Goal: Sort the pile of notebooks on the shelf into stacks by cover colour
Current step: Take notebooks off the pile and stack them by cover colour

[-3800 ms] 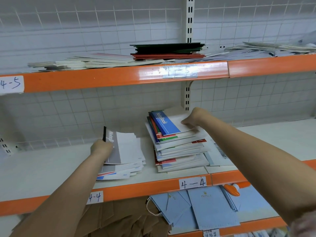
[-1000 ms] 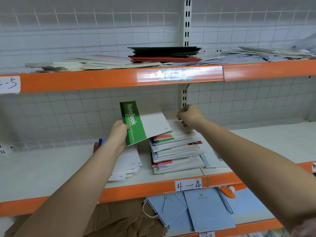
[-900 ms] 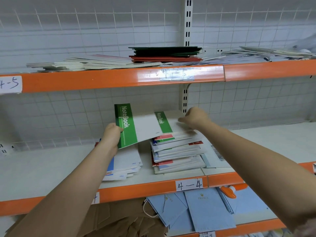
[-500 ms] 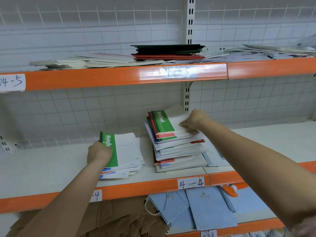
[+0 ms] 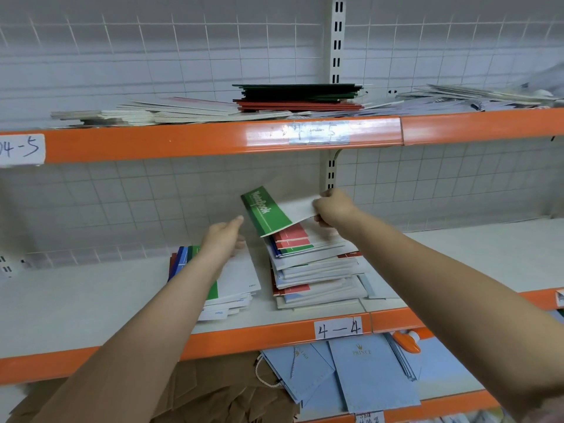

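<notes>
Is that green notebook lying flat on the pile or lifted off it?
Lifted and tilted. The right hand pinches the green notebook by its white edge, its green side raised above the pile; the open left hand reaches toward it.

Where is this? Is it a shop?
Probably a stationery shop or its stockroom: orange-edged shelves with handwritten labels, piles of notebooks, and paper gift bags below.

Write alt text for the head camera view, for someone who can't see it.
A person's right hand lifts a green-banded notebook off a tall mixed pile on an orange-edged shelf, while the open left hand reaches toward it above a shorter stack. More notebooks lie on the shelf above.
</notes>
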A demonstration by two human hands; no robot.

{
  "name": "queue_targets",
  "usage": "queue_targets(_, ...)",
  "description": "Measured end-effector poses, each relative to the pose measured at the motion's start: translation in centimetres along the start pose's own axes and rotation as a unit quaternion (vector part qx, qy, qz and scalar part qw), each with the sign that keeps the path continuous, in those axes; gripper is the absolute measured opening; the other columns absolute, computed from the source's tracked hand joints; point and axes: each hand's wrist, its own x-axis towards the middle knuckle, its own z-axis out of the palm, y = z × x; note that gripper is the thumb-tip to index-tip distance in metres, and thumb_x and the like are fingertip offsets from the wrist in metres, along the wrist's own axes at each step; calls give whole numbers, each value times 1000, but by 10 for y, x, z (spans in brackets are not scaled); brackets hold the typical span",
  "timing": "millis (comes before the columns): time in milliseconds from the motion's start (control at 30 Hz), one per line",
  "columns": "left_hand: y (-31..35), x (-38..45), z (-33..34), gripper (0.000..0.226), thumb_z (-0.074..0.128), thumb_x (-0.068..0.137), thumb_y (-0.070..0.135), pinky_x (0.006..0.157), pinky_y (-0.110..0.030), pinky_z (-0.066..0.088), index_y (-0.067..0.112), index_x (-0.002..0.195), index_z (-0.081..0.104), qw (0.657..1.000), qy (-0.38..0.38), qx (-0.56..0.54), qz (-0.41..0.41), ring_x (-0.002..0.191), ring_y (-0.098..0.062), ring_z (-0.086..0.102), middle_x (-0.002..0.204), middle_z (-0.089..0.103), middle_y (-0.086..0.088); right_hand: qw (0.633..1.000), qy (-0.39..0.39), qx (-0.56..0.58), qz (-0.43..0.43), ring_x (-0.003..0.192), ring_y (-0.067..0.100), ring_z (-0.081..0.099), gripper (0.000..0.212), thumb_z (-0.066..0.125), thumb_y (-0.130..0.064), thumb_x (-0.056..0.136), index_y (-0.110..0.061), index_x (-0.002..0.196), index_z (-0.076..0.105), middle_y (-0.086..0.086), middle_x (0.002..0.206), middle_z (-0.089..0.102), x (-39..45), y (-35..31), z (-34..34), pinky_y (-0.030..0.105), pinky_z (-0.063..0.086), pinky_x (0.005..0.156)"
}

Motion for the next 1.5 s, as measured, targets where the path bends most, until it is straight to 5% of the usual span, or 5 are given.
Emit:
queue_targets(167, 17, 4, 15, 19, 46, 95, 4, 67, -34, 53, 6, 113, 52, 979, -32, -196, -39, 80, -22, 64, 103, 64, -14, 995, -91, -33, -11, 54, 15, 55, 4, 48, -8, 95, -5, 95, 51, 11, 81, 58, -7, 3, 10, 25, 49, 50)
queue_targets(500, -17, 13, -45, 18, 43, 86, -1, 67, -34, 48, 9, 78, 55, 994, 94, -8, -50, 69, -27, 60, 81, 61, -17, 862, 27, -507, -8, 114, 29, 53, 86, 51, -80, 71, -12, 123, 54, 8, 122, 60, 23, 30, -19, 38, 43, 96)
queue_targets(1067, -55, 10, -55, 56, 70, 80, 33, 93, -40, 40, 6, 124, 48, 857, 209, 461, -94, 117, -33, 47, 125, 47, -16, 916, 50, -398, -5, 76, 22, 54, 36, 71, -37, 81, -10, 79, 48, 6, 82, 54, 20, 21, -12, 27, 44, 63)
queue_targets(1267, -32, 16, -32, 18, 57, 89, 24, 71, -30, 42, 8, 82, 59, 961, 100, 257, 29, 79, -27, 55, 89, 61, -13, 973, 53, -224, -27, 70, 27, 56, 12, 42, -1, 92, 0, 83, 50, 14, 76, 56, 14, 9, -10, 25, 41, 52)
queue_targets(1500, 7, 6, 10, 24, 56, 94, 30, 55, -29, 52, 9, 106, 59, 985, -74, -142, -66, 80, -24, 66, 97, 69, -12, 996, -82, 26, -13, 50, 10, 58, 11, 43, -4, 98, 0, 108, 46, 12, 81, 61, -4, 0, 14, 21, 53, 52)
